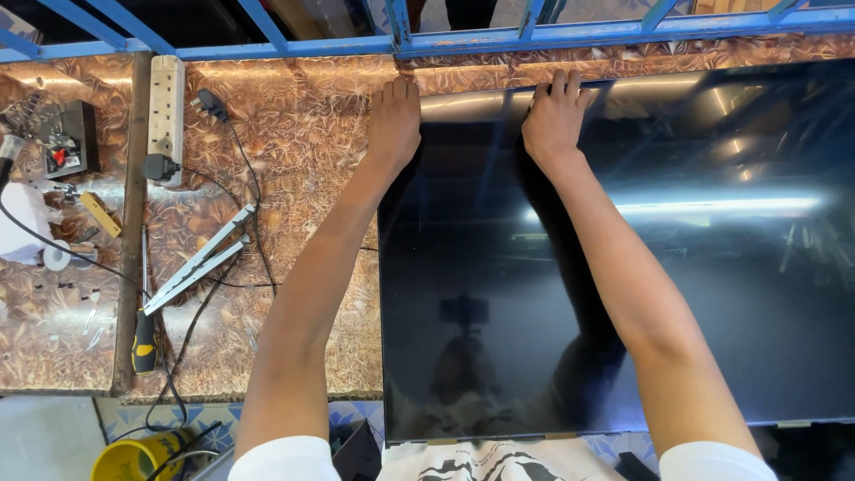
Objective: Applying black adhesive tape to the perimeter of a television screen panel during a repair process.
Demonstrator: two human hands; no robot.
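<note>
Flat on the brown patterned workbench [303, 134]: a large black display panel [623, 294], glossy and dark, filling the right side and overhanging the near edge toward the body. Left hand [394, 120] laid palm-down at the panel's far left corner, fingers spread loosely toward the far edge, not closed around anything. Right hand [554, 116] just beside it further along the same far edge, fingers together and pressed flat onto a thin pale strip [472, 102] running along the top of the panel; open too, gripping nothing. Both forearms stretched out over the glass, mirrored faintly in it.

Left of the panel, well apart from both hands: a white power strip [166, 111] lying lengthwise with a black plug [160, 167] seated in it, black cables trailing across the surface. Nearer the front, two long metal strips [198, 260] lying crossed at a slant, and a screwdriver with a yellow-and-black handle [144, 343] beside them. Far left, a small black box [67, 138] with wires, and small screws scattered about. Blue metal framing [534, 36] along the far side of the bench. Below the bench edge, a yellow container [134, 459] on the floor.
</note>
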